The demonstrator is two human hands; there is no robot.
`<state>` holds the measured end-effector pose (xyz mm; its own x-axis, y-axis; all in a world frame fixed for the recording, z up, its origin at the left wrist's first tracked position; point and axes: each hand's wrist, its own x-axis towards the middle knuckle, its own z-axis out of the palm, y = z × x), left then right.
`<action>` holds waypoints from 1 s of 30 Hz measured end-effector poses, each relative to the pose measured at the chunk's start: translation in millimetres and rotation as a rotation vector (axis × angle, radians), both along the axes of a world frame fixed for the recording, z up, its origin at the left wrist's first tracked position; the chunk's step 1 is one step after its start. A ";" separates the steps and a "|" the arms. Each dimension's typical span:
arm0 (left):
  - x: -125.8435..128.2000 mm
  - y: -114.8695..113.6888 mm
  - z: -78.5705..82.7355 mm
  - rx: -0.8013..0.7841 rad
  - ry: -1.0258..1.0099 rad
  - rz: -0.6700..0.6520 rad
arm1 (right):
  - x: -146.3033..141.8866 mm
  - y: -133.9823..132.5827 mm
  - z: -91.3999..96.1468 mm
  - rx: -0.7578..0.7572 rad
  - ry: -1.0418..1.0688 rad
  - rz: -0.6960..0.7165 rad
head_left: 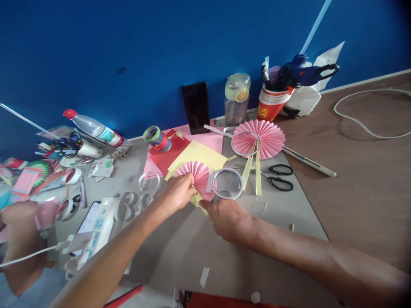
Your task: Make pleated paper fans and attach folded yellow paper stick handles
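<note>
My left hand (pixel 175 194) pinches the left edge of a small pink pleated paper fan (pixel 198 176) lying on the grey mat (pixel 224 252). My right hand (pixel 226 218) is closed on the fan's lower edge, where a bit of yellow paper sticks out. A clear tape roll (pixel 227 184) lies just right of the fan. Under and behind the fan lie a yellow sheet (pixel 199 156), red paper (pixel 165 155) and pink paper (pixel 205 140). A finished round pink fan (pixel 263 137) with yellow strips (pixel 253 169) and another tape ring lies farther back.
Black scissors (pixel 281 176) lie right of the strips. A phone (pixel 195 107), a jar (pixel 236 98) and a red cup of tools (pixel 272 100) stand by the blue wall. A water bottle (pixel 93 127), tape rolls, a power strip (pixel 99 222) and another person's hand (pixel 19 239) are at left.
</note>
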<state>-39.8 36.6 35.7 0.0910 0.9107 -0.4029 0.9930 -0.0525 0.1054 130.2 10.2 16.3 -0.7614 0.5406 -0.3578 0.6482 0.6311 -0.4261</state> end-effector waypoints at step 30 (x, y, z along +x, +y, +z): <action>-24.5 5.4 18.1 -0.032 -0.422 0.220 | -0.2 2.5 -1.4 0.030 0.024 -0.015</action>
